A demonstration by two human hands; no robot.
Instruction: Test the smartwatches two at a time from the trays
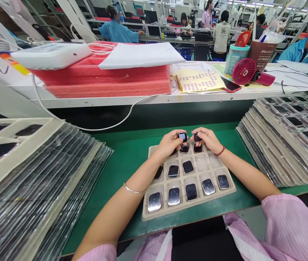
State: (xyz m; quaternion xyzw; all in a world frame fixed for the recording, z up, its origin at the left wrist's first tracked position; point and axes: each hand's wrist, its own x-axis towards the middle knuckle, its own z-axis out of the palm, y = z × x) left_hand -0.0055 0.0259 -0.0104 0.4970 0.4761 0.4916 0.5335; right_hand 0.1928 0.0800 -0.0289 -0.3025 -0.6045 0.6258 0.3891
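My left hand (169, 144) is closed on a smartwatch body (182, 136) whose lit screen shows a white square code. Right beside it, my right hand (208, 140) pinches a second smartwatch body (197, 136) with a dark screen. Both hands are above the back row of a beige plastic tray (201, 162) lying on the green work surface. Dark-faced watch bodies sit in most of its pockets, such as one in the front row (191, 191). Two pockets at the right of the middle row hold no watch. My hands partly cover the back row.
Tall stacks of clear and beige trays stand at left (36, 195) and right (281, 145). Behind, a white shelf (143, 102) carries pink foam (107, 81), papers (200, 79), a phone (231, 85), a small fan (244, 71) and a cup (235, 58). A white cable (110, 127) hangs in front. Several people are farther back.
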